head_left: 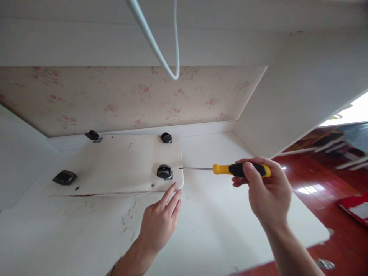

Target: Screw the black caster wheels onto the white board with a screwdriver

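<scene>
My right hand (268, 191) is wrapped round the yellow and black handle of a screwdriver (225, 169). Its thin metal shaft points left, and the tip is over the right end of a white board (129, 161), close to a black caster wheel (164, 171); whether it touches the board I cannot tell. My left hand (161, 220) lies with fingers stretched out, fingertips at the board's near right corner. More casters sit on the board: one at the far right (166, 137), one at the far left (92, 135) and one at the near left (64, 177).
The board lies on a white, scuffed surface (212, 214) between white side panels (287, 88). Behind is floral wallpaper (143, 99). A white cable (161, 53) hangs in a loop overhead. At right is a reddish floor (322, 191) with a red object (355, 207).
</scene>
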Tool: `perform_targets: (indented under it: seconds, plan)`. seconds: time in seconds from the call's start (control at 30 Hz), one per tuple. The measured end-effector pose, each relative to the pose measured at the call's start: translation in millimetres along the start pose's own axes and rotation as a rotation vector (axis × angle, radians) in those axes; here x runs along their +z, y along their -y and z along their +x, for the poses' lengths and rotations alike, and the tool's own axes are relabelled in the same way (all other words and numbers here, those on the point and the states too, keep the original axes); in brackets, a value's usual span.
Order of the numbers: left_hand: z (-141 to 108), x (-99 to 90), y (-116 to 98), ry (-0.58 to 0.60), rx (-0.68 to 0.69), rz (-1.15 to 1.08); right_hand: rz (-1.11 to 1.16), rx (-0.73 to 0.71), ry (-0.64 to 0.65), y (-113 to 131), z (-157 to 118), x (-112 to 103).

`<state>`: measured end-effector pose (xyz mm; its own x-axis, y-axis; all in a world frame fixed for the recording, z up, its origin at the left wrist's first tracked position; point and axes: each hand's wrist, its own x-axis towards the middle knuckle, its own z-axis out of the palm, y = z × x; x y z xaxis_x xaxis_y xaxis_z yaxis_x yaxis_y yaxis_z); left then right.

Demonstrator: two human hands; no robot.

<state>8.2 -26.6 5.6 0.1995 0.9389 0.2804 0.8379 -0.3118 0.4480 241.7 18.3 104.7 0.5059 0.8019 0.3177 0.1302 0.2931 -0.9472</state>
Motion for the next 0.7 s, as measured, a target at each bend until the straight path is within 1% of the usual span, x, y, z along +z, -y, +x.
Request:
perform_targets:
  seconds: [0.17,0.23,0.33,0.53,0.7]
  plan:
    - [9,5.3,3,0.061,0.012,0.249,-0.202,-0.018,0.216,-2,29,35]
    - [11,6.5,3,0.073,-0.008,0.297,-0.283,-0.037,0.302,-4,38,44]
    - [14,8.3,4,0.086,-0.023,0.301,-0.349,-0.073,0.400,-5,50,54]
    - [18,14.1,7,0.074,-0.017,0.329,-0.430,-0.147,0.481,-2,63,73]
    - [18,18.2,9,0.079,-0.029,0.350,-0.484,-0.174,0.539,3,67,82]
